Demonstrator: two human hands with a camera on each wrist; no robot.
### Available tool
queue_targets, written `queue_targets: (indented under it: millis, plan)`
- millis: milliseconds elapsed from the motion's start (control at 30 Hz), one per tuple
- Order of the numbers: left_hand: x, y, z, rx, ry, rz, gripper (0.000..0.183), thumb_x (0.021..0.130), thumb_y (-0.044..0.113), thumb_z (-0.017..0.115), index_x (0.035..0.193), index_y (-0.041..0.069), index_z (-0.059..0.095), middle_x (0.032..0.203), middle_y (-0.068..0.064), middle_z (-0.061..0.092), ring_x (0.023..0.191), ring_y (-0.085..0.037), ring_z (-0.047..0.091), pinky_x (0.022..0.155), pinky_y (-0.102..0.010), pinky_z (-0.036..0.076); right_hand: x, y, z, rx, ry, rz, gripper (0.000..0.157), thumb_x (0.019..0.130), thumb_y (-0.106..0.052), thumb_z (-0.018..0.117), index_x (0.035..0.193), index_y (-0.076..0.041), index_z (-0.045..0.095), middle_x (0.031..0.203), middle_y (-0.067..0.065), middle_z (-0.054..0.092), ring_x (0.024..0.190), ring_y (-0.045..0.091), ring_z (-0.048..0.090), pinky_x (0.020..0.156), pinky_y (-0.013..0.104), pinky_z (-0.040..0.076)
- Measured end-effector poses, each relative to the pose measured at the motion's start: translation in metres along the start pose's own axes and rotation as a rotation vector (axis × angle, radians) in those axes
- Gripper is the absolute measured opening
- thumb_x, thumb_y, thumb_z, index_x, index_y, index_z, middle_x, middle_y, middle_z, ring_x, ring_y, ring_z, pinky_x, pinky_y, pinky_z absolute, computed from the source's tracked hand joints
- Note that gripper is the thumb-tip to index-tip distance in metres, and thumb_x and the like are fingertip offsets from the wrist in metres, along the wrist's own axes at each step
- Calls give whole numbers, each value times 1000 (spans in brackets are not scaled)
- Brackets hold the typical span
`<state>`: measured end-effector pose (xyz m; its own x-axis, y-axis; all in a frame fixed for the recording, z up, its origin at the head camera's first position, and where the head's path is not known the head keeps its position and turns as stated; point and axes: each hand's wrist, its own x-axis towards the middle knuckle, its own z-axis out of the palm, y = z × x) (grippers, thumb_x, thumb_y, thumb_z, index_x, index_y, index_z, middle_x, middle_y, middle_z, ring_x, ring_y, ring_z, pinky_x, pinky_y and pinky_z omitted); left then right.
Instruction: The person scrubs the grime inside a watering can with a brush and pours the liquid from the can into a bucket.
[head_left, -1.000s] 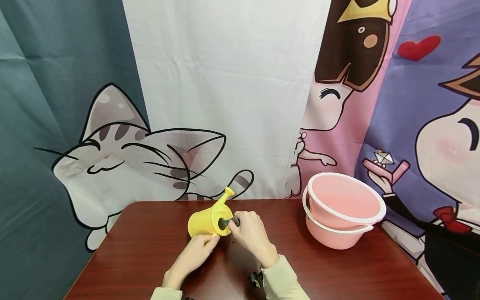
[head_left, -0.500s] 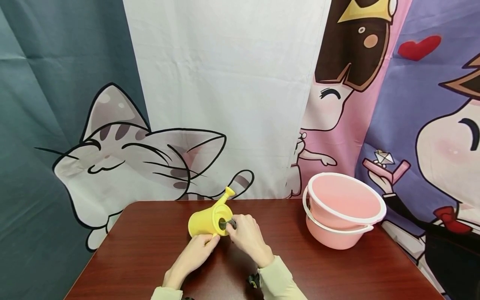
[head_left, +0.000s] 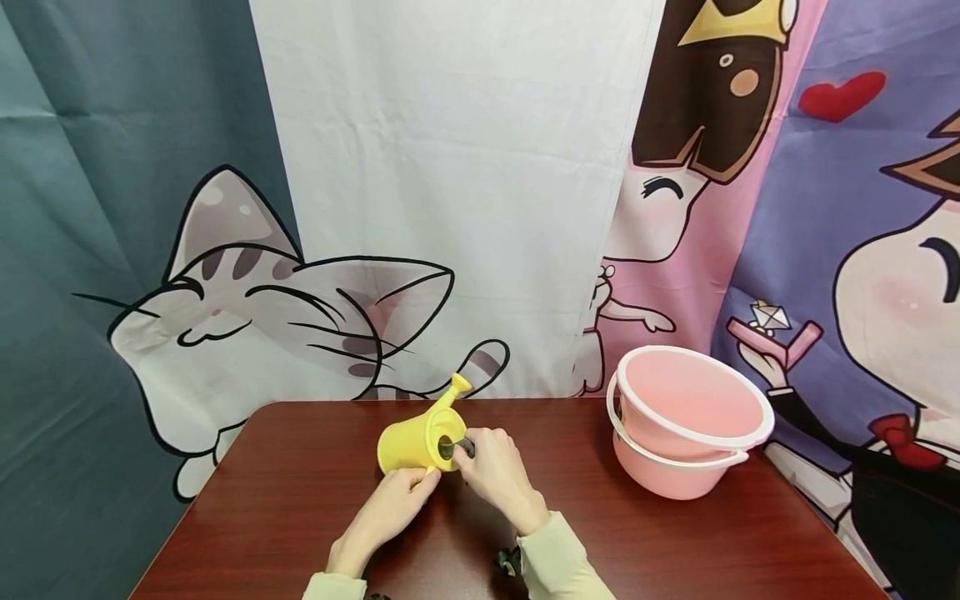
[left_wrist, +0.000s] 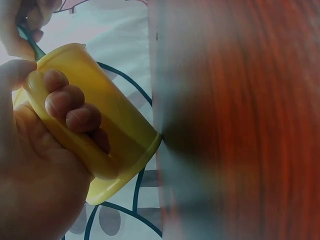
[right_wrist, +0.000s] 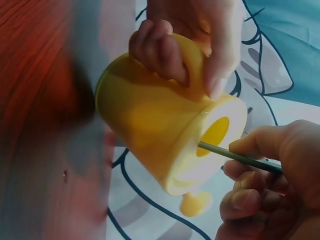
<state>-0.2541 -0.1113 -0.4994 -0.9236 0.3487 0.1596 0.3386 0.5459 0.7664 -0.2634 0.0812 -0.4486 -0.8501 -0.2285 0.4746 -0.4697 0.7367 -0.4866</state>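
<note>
A yellow watering can (head_left: 402, 445) is tipped on its side above the table, its mouth facing right and its spout pointing up. My left hand (head_left: 396, 502) grips the handle, with fingers curled through it in the left wrist view. My right hand (head_left: 498, 477) pinches a thin dark green stick-like handle (right_wrist: 245, 159) between thumb and fingers. The handle's far end reaches into the can's round opening. What sits at that end is hidden inside the can.
Two pink buckets (head_left: 678, 479) with white rims, one nested in the other, stand at the right of the brown table (head_left: 255, 508). A printed cloth (head_left: 465, 167) hangs behind the table's back edge.
My right hand has shifted slightly left towards the can, bringing the dark green handle further into the opening. My left hand and the can have stayed almost still.
</note>
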Motion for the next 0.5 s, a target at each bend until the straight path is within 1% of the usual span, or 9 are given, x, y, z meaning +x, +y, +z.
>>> queue_targets:
  millis: [133,267,400,500]
  plan:
    - [-1,-1,0,-9,4,3,47,103,38,49,62,17,44,55,10,35,49,-4,32,48,-22,31,0,-2,-4,11,-9,9,32,82,-11,63,57,-20,45,48,-11,39,43,5,39,42,22,34]
    - [-2,-1,0,-4,20,9,46,102,37,50,61,17,43,55,10,35,50,-4,32,48,-22,31,0,-4,-9,15,2,5,33,80,-12,64,56,-20,44,46,-12,38,43,5,39,42,22,33]
    - [-1,0,0,3,26,16,47,102,39,50,61,18,43,55,11,35,50,-4,32,49,-22,31,1,-6,-14,9,25,-2,33,78,-12,65,55,-20,42,46,-13,35,43,4,38,42,23,33]
    - [-1,1,0,3,17,11,48,102,41,49,61,18,44,55,10,35,50,-4,32,49,-22,31,2,-6,-18,-1,40,0,34,76,-13,65,55,-20,39,48,-13,28,45,4,32,43,22,29]
